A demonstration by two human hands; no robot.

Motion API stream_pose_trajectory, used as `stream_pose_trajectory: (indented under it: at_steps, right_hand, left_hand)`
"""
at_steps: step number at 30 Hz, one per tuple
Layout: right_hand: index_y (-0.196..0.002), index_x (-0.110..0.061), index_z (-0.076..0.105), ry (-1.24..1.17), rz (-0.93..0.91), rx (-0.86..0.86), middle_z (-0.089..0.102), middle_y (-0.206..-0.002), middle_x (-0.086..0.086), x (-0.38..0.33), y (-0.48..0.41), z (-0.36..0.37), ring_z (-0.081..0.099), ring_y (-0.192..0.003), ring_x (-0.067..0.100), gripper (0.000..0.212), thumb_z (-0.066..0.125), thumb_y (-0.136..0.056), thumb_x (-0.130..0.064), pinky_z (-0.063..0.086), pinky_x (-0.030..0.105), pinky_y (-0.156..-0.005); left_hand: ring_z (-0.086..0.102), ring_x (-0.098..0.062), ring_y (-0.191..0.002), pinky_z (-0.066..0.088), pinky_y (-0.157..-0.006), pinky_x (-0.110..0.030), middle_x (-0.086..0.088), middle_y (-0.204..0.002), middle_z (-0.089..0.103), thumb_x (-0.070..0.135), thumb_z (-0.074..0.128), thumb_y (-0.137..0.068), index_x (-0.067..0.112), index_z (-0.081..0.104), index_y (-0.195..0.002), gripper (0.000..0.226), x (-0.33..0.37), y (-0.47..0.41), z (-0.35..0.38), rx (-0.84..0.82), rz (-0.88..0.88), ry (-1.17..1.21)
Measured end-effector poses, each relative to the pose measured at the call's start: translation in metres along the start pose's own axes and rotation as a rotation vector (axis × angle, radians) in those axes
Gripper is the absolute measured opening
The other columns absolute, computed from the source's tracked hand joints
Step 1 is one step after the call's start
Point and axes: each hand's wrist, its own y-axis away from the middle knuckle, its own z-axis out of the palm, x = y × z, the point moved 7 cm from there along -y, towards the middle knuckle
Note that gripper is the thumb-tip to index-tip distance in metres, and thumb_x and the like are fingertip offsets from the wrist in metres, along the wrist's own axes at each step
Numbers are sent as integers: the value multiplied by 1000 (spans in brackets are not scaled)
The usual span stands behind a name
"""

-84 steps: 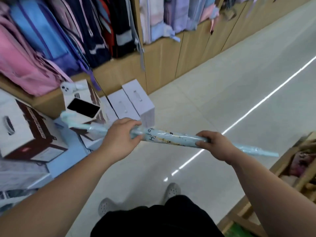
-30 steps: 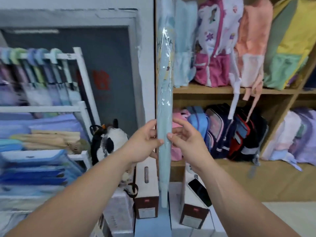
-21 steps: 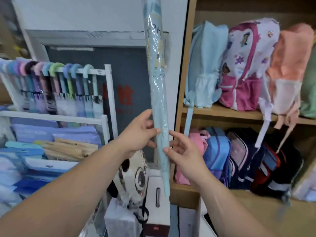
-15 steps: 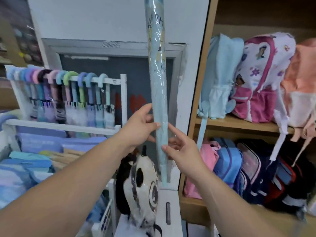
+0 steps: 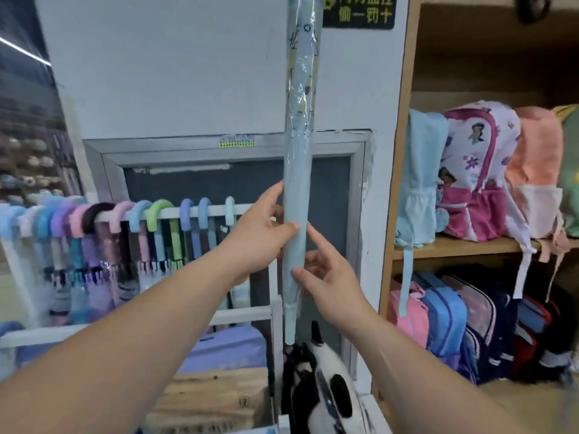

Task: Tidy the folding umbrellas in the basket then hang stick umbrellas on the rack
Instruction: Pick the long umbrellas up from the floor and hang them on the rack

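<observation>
Right of the rack, we hold the umbrella upright, tip down: left hand grips it, right hand pinches lower. Slick wrap may slide through our fingers; the crowded rail could snag its unseen hook.

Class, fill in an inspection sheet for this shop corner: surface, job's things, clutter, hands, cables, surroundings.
Surface: white rack, top rail crowded with hooked handles, with a bare stretch at its right.
Job's things: stick umbrella, pale blue, plastic-wrapped, held upright; hung umbrellas on the rail.
Clutter: panda bag below the umbrella's tip; brown box.
Hands: left hand grips the umbrella; right hand pinches it lower down.
Cables: nothing seen.
Surroundings: wooden shelves with backpacks; dark sign on the wall.
</observation>
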Motion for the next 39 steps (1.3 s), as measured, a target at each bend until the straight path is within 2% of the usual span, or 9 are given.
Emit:
stream_pose_trajectory:
  at_steps: [5, 9, 12, 16, 20, 23, 28, 33, 39]
  right_hand:
    - [-141, -62, 38, 46, -25, 7, 65, -100, 12, -4, -40, 13, 62, -86, 27, 76, 65, -94, -9, 58, 32, -77]
    - [-145, -58, 35, 50, -53, -1, 64, -101, 15, -7, -74, 17, 63, -90, 29, 74, 63, -95, -10, 58, 29, -79]
    - [-146, -57, 35, 66, -87, 8, 66, -100, 12, -11, -98, 14, 65, -90, 23, 74, 64, -95, -12, 58, 27, -81]
    - [-146, -55, 37, 37, -147, -5, 67, -99, 9, -22, -132, 9, 67, -90, 21, 72, 65, -95, -13, 58, 30, -83]
    - [-137, -66, 36, -5, -202, -55, 66, -99, 11, -38, -168, 9, 68, -92, 29, 74, 67, -93, -14, 61, 44, -84]
    - [-141, -60, 39, -14, -220, -77, 63, -94, 14, -49, -189, 12, 68, -89, 32, 72, 66, -94, -13, 60, 51, -82]
    - [-144, -58, 37, 23, -222, -94, 60, -99, 19, -67, -214, 24, 66, -89, 33, 72, 65, -95, -14, 62, 46, -78]
    - [-143, -58, 38, 67, -240, -77, 63, -95, 11, -80, -239, 39, 65, -80, 20, 73, 66, -93, -14, 61, 47, -81]
    - [-143, -58, 39, 69, -221, -16, 61, -90, 7, -85, -261, 50, 66, -93, 33, 73, 64, -92, -12, 60, 48, -83]
  left_hand:
    - [71, -17, -88, 57, -55, -26, 1, -108, 66, 20, 61, -98, 42, 40, -142, 54, 1, -37, -27, 35, 7, -101]
    - [71, -20, -92, 61, -57, -36, -1, -103, 67, 18, 61, -97, 39, 44, -134, 45, 7, -66, -42, 80, 15, -51]
    - [72, -22, -93, 60, -55, -35, -4, -106, 67, 15, 60, -99, 42, 44, -127, 42, 16, -83, -49, 90, 35, -12]
    - [71, -27, -95, 63, -59, -46, -15, -111, 64, 11, 60, -99, 36, 45, -131, 43, 35, -106, -59, 149, 56, -13]
    - [72, -28, -93, 62, -57, -45, -18, -110, 65, 10, 60, -99, 33, 46, -133, 44, 57, -125, -77, 206, 113, -60]
    - [71, -29, -96, 60, -54, -40, -21, -112, 66, 9, 60, -98, 34, 48, -131, 43, 66, -137, -91, 227, 122, -41]
    - [71, -24, -87, 57, -53, -34, -22, -111, 67, 8, 60, -98, 35, 48, -132, 45, 73, -149, -116, 276, 156, -18]
    - [71, -22, -87, 58, -54, -36, -15, -106, 69, 9, 60, -98, 36, 48, -132, 44, 77, -158, -142, 305, 168, -14]
    - [71, -22, -93, 62, -59, -41, -12, -106, 67, 10, 59, -99, 37, 46, -135, 47, 80, -173, -159, 310, 195, -14]
